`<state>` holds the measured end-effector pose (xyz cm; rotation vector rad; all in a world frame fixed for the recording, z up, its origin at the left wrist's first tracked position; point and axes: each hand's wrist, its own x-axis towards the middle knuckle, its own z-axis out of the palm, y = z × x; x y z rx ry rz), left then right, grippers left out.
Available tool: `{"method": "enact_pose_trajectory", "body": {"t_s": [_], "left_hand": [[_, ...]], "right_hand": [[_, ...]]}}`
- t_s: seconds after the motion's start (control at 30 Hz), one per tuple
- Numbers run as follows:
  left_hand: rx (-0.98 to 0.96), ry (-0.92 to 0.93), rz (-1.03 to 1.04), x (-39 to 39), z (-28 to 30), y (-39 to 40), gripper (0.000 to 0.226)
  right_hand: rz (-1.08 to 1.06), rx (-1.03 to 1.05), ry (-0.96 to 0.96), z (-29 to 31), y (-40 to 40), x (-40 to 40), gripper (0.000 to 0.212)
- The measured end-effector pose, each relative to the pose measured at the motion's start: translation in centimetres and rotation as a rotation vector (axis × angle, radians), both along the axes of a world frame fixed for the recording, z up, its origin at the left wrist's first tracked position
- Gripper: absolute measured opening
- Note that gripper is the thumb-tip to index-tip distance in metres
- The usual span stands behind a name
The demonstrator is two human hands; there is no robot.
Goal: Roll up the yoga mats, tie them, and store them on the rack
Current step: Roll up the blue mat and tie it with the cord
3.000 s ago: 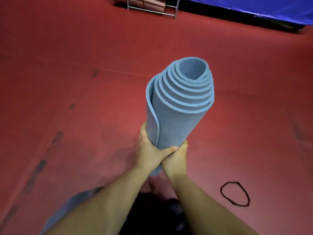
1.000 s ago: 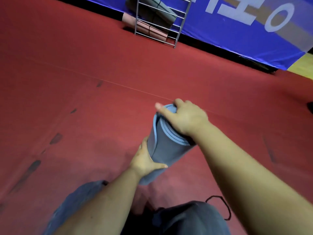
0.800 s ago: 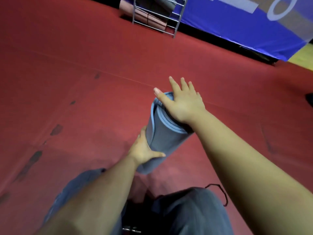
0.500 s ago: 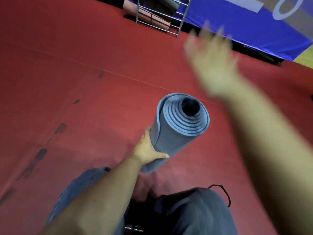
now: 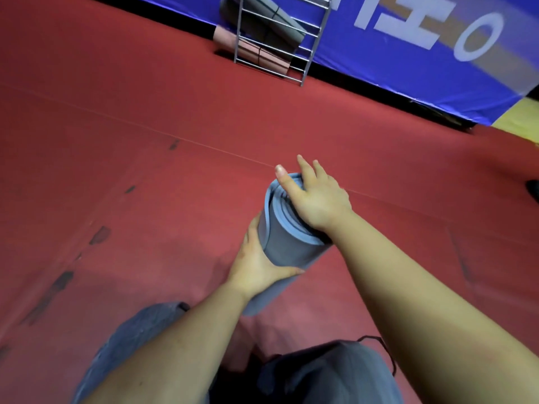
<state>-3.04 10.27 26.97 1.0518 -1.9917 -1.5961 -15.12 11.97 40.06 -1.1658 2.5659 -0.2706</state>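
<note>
Pressing down on the top of the rolled mat (image 5: 287, 243) again, my right hand (image 5: 316, 204) is back on the spiral end with fingers straight and spread, palm flat against the layers. Half a second ago that hand was lifted clear and swinging through the air, and the whole coil of the end was showing; now it covers most of it. I read this as another pat to knock the layers level so the end sits flush. My left hand (image 5: 256, 262) has not let go: it wraps the lower part of the roll, thumb across the front, fingers round the far side, keeping the mat upright and a little tilted away from me, its bottom end down between my knees (image 5: 326, 371).

For the task, the rolling looks done and I am only tidying. The tie is not on yet. The black band (image 5: 386, 355) lies on the red floor (image 5: 116, 170) just beside my right knee, partly hidden behind it, so my right hand would have to fetch it while the left keeps the roll from springing open. The rack (image 5: 277, 39) stands well apart, at the far edge by the blue banner (image 5: 408, 53), with other rolled mats (image 5: 262, 24) already on it.
</note>
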Motion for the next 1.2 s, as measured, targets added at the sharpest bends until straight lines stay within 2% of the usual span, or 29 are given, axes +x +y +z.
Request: {"method": "enact_pose_trajectory", "body": {"t_s": [0.1,0.13,0.17,0.27,0.4,0.5,0.57,0.67,0.73,0.77,0.8,0.83,0.87,0.93,1.03,1.1,1.17,1.2], "left_hand": [[0.002,-0.004,-0.006,0.4,0.5,0.3,0.125],[0.002,-0.002,-0.013,0.4,0.8,0.5,0.125],[-0.007,-0.001,-0.019,0.5,1.2,0.6,0.125],[-0.066,0.021,-0.015,0.4,2.4,0.6,0.126],[-0.042,0.021,0.001,0.1,1.9,0.4,0.123],[-0.013,-0.036,-0.059,-0.2,0.5,0.4,0.126],[-0.031,-0.033,-0.087,-0.4,0.1,0.2,0.133],[-0.025,0.004,-0.103,-0.8,-0.1,0.1,0.136],[-0.021,-0.013,-0.109,-0.8,-0.2,0.1,0.130],[-0.024,-0.021,-0.120,-0.8,-0.1,0.1,0.128],[-0.023,-0.021,-0.130,-0.8,-0.2,0.2,0.127],[-0.022,-0.020,-0.134,-0.9,-0.3,0.3,0.129],[-0.019,-0.028,-0.140,-1.0,-0.4,0.4,0.131],[-0.020,-0.034,-0.137,-1.3,-0.1,0.8,0.135],[-0.048,-0.066,-0.125,-1.5,0.4,1.0,0.132],[-0.059,-0.064,-0.116,-1.1,0.3,1.2,0.129],[-0.070,-0.063,-0.110,-0.7,0.5,1.4,0.129],[-0.073,-0.067,-0.106,-0.6,0.4,1.4,0.129]], "right_hand": [[-0.063,-0.237,-0.427,1.8,0.8,-1.3,0.076],[-0.069,-0.266,-0.516,2.6,1.3,-1.5,0.070],[-0.033,-0.263,-0.518,3.2,2.0,-1.3,0.066],[0.096,-0.252,-0.358,6.2,2.8,-0.9,0.065],[0.075,-0.339,0.054,9.6,2.1,-0.6,0.071],[0.071,0.020,0.202,3.8,2.0,1.2,0.083],[0.096,0.140,0.180,-0.2,2.1,2.0,0.089],[0.137,0.142,0.065,0.9,2.1,0.3,0.077],[0.104,0.022,-0.148,3.4,1.8,-1.6,0.070],[0.024,-0.087,-0.177,4.1,1.8,-2.7,0.078],[-0.067,-0.146,-0.126,4.1,1.9,-3.4,0.084],[-0.130,-0.117,-0.033,3.6,2.2,-3.5,0.085],[-0.162,-0.022,0.045,2.6,2.6,-3.0,0.085],[-0.170,0.096,0.078,0.4,3.3,-2.2,0.089],[-0.168,0.108,0.042,-0.3,3.3,-2.1,0.091],[-0.137,0.112,-0.074,0.3,3.2,-2.7,0.092],[-0.114,-0.011,-0.228,1.7,3.2,-3.2,0.099],[-0.115,-0.101,-0.235,3.1,3.2,-3.4,0.097]]}}
